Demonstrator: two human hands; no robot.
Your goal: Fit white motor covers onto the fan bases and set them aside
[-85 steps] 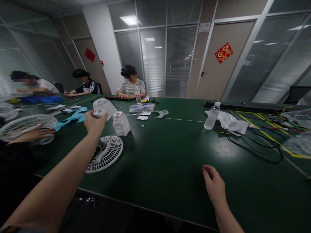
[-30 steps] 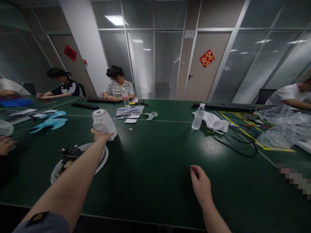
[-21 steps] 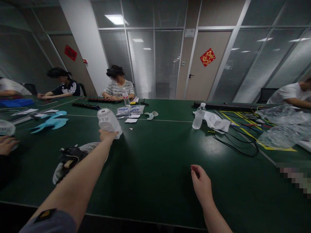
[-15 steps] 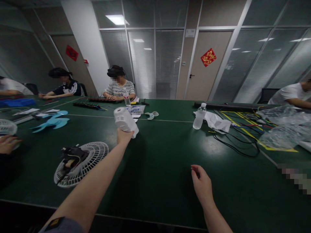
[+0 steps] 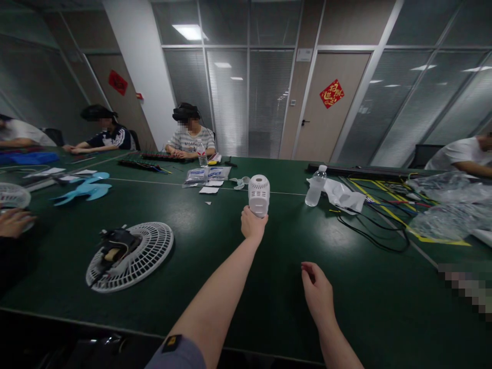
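My left hand (image 5: 253, 224) is stretched forward over the table, its fingers closed round a white plastic fan motor cover (image 5: 259, 195) with vent slots and a round hole at its top. My right hand (image 5: 318, 289) rests on the green tabletop, loosely curled, a gap between thumb and fingers and nothing in it. To the left lies a white fan grille (image 5: 154, 256) with a black motor (image 5: 119, 243) and wiring on it. Farther left is a light-blue fan blade (image 5: 86, 190). Beyond the cover sits a small clear-and-blue bladed piece (image 5: 241, 182).
A water bottle (image 5: 316, 185) stands beside a white plastic bag (image 5: 344, 195). Black cables (image 5: 378, 241) and clear plastic wrap (image 5: 449, 220) lie at the right. Another person's hand (image 5: 15, 221) is at the left edge; several people sit around the table (image 5: 215, 246).
My left hand has carried the white motor cover rightward to the middle of the table, turning it more upright. My right hand has stayed in place.
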